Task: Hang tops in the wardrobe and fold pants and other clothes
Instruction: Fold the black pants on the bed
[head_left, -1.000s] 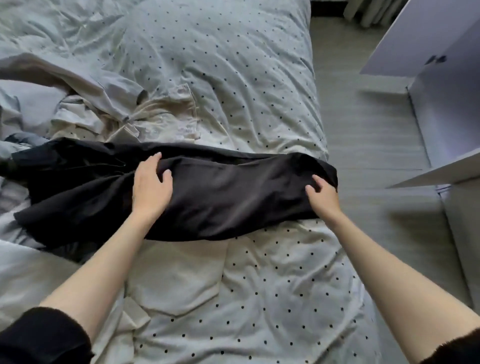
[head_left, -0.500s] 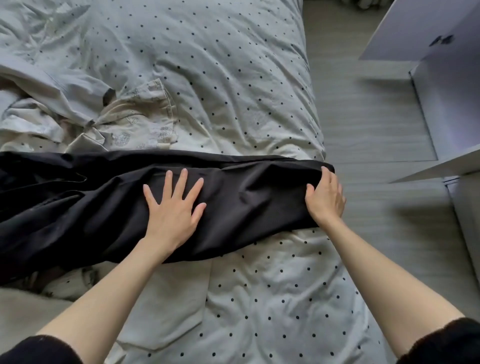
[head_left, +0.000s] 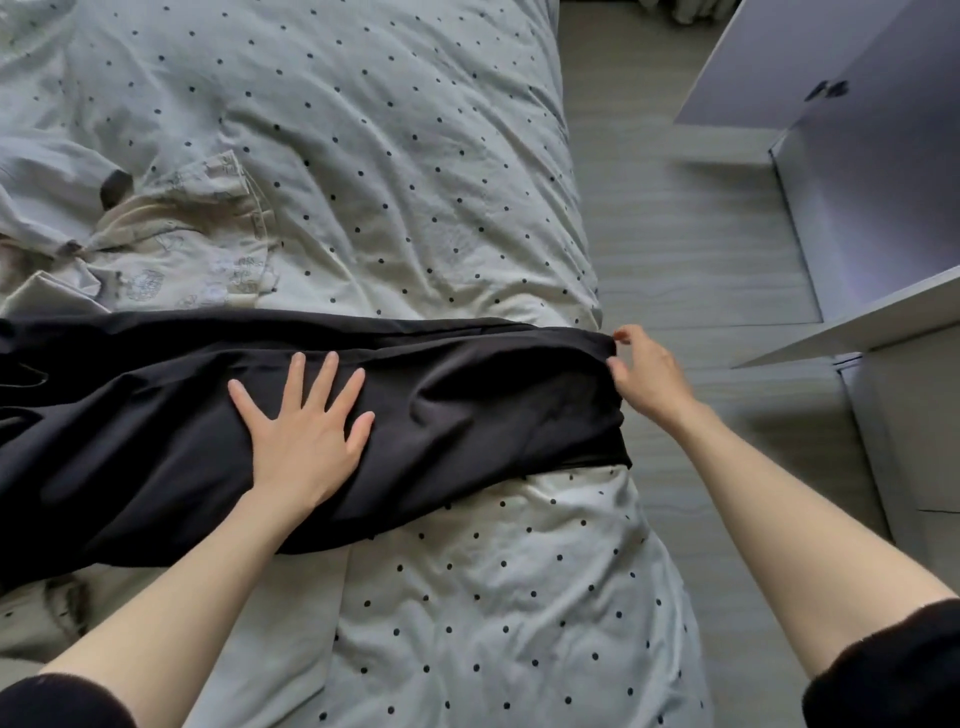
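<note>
Black pants (head_left: 467, 405) lie smooth, stretched 9-to-3 o'clock across dotted duvet (head_left: 415, 156). Left hand (head_left: 304, 431) flat, fingers spread, pressing mid-fabric. Right hand (head_left: 644, 374) pinches the 3 o'clock end. Cream printed garment (head_left: 197, 249) at 10 o'clock.

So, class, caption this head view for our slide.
Left hand flattens black pants on the dotted duvet; right hand pinches their end.

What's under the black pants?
The black pants lie on the dotted duvet, with the left hand flat on top. Whatever else is beneath them is covered.
</note>
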